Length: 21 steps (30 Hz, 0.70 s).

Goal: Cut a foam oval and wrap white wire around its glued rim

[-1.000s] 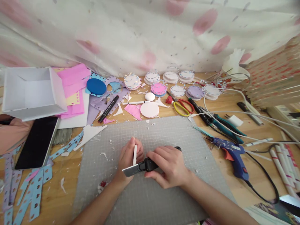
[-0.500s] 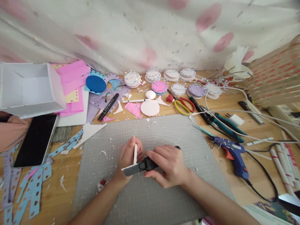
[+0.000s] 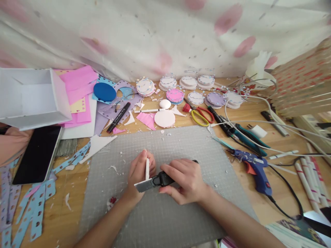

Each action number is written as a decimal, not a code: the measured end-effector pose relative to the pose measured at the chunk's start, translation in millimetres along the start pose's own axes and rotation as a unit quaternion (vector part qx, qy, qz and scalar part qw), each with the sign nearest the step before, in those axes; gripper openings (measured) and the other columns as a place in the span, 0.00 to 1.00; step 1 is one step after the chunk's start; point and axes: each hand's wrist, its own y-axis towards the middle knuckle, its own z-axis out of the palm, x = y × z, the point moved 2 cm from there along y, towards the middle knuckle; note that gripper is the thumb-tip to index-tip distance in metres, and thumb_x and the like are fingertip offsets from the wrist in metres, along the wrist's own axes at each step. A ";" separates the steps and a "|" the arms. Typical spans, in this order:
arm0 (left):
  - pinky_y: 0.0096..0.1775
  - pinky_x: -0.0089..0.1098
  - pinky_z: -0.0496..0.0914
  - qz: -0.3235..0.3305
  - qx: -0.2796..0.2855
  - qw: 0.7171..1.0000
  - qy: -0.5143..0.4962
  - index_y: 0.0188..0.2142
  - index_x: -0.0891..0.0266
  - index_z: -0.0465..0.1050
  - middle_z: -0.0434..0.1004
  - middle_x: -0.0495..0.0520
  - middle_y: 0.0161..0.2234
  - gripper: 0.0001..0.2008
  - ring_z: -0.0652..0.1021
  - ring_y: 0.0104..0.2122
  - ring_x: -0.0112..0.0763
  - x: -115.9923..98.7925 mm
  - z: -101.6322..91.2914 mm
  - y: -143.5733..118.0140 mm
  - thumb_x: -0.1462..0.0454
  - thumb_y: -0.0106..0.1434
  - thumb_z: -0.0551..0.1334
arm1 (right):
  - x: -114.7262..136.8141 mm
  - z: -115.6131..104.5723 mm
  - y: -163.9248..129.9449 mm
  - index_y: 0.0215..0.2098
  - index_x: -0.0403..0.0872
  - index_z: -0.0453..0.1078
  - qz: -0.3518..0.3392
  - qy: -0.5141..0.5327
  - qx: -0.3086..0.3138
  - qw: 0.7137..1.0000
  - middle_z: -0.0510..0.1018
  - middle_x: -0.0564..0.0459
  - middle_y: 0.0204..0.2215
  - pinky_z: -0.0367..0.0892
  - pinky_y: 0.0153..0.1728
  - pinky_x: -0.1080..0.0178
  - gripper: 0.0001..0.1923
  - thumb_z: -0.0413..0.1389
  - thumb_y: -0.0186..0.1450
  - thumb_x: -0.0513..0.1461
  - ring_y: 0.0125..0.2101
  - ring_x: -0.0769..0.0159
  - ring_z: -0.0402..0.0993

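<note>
White foam piece (image 3: 147,168), thin and seen edge-on, stands upright over the middle of the grey cutting mat (image 3: 155,220), pinched in the closed left hand (image 3: 141,168). The right hand (image 3: 183,181) grips a black utility knife (image 3: 163,179), its blade pointing left across the piece's near end; whether the edge touches it is hard to tell. White shavings dot the mat. Just beyond its far edge lie a pale oval disc (image 3: 164,119), a pink scrap (image 3: 146,121) and, to the right, red-and-yellow-handled scissors (image 3: 200,116). A blue glue gun (image 3: 258,168) lies right of the mat. On the left are a smartphone (image 3: 37,155) and, farther off, an open white box (image 3: 34,98). Decorated discs (image 3: 188,82) line the far side.
</note>
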 end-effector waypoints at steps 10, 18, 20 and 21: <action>0.20 0.26 0.52 -0.012 -0.019 1.000 0.015 0.19 0.60 0.57 0.52 0.43 0.17 0.23 0.55 0.17 0.23 -1.9 0.3 -1.3 0.48 0.63 0.57 | -0.4 0.2 1.3 0.37 0.42 0.72 0.001 -0.011 -0.016 1.000 0.70 0.54 0.19 0.56 0.21 0.63 0.27 0.44 0.69 0.55 0.19 0.68 0.65; 0.20 0.27 0.51 -0.014 -0.011 1.000 0.016 0.18 0.60 0.57 0.52 0.43 0.16 0.24 0.54 0.17 0.23 -3.4 1.8 -3.2 0.47 0.61 0.58 | -0.6 -0.8 0.1 0.37 0.42 0.72 -0.002 -0.010 -0.017 1.000 0.70 0.54 0.19 0.56 0.21 0.63 0.26 0.44 0.69 0.55 0.19 0.68 0.66; 0.20 0.27 0.52 -0.012 -0.018 1.000 0.018 0.18 0.60 0.56 0.52 0.43 0.17 0.25 0.55 0.17 0.23 -1.6 2.0 -1.8 0.47 0.61 0.58 | 1.2 -0.1 0.5 0.38 0.42 0.72 0.003 -0.012 -0.014 1.000 0.71 0.54 0.19 0.56 0.21 0.63 0.26 0.45 0.69 0.55 0.19 0.68 0.66; 0.20 0.27 0.52 -0.013 -0.022 0.999 0.020 0.18 0.60 0.56 0.51 0.43 0.17 0.25 0.55 0.18 0.23 -0.9 2.1 -1.3 0.47 0.61 0.58 | 2.2 0.3 0.7 0.38 0.42 0.72 0.005 -0.013 -0.013 1.000 0.71 0.54 0.19 0.56 0.21 0.63 0.26 0.45 0.69 0.54 0.19 0.68 0.66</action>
